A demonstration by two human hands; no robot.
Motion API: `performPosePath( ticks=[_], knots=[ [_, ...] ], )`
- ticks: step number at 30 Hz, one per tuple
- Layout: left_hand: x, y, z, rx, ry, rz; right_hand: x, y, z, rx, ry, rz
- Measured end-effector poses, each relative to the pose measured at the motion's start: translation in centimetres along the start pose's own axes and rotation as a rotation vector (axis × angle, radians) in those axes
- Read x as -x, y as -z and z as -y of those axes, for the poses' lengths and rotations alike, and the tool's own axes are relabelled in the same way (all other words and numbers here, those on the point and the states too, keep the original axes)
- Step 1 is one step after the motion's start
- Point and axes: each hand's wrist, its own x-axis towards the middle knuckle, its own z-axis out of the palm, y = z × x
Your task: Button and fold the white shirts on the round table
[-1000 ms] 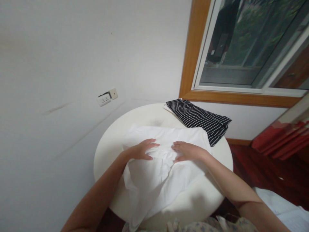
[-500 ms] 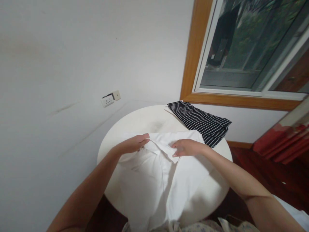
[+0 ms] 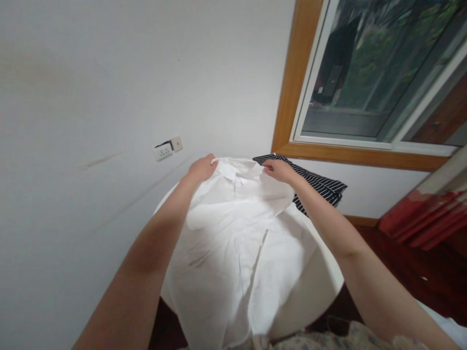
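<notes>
So I've got a white shirt (image 3: 219, 243) (pretty sure it's one, there's what looks like a collar up top) spread across a round white table (image 3: 314, 291); the far end is up in my hands and the near end comes down over the table edge towards me. My left hand (image 3: 203, 167) is pinched closed on one corner of that top edge; my right hand (image 3: 279, 171) has the other side between thumb and fingers, and the cloth between them sags a bit and looks lifted off the tabletop. Just past my right hand there's a folded black-and-white striped garment (image 3: 321, 187), partly hidden by my arm; the wall socket (image 3: 162, 151) is off to my left.

I'd call this the straightening-out step; the body is full of wrinkles, and there's a long fold running down the middle. To my mind the next move calls for an even pull from both hands, top edge level, then laying it down flat, clear of the stripy one.
</notes>
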Motion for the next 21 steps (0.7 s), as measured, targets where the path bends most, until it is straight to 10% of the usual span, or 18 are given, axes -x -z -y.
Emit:
performPosePath(
  ticks=[5,13,21],
  knots=[
    [1.6,-4.8,-2.7,-0.178,-0.124,-0.327,-1.1,-4.4,2.6,0.153,-0.004,-0.260],
    [6.6,-15.0,-0.3,-0.183,-0.141,-0.032,1.3,-13.0,4.3,0.092,0.022,0.199],
    [6.9,-17.0,2.9,-0.160,-0.074,0.112,1.8,-16.1,0.7,-0.025,-0.086,0.250]
  ],
)
